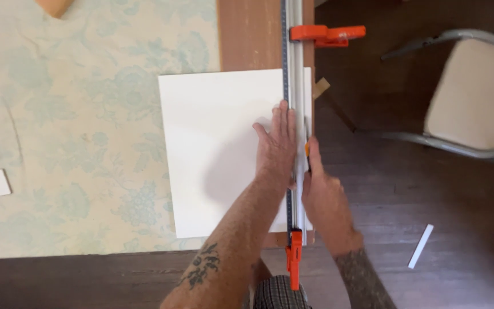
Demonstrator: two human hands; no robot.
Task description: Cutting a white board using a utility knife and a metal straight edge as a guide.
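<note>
While the white board (224,154) is lain flat at the table edge (87,114), left hand (275,146) pressed flat, fingers spread, beside the metal straightedge (296,86), clamped by orange clamps (327,34), right hand (321,191) closed on what is probably a knife, mostly hidden.

White square board (218,149) flat on table, metal straightedge (296,86) clamped along its right edge

Two orange clamps were counted, one at the far end (327,34) and one at the near end (294,257) of a single metal straightedge (296,97). One white board (218,154) was seen, two hands, left (275,150) and right (322,191), one chair (475,94), and one white strip (421,246) on the floor.
</note>
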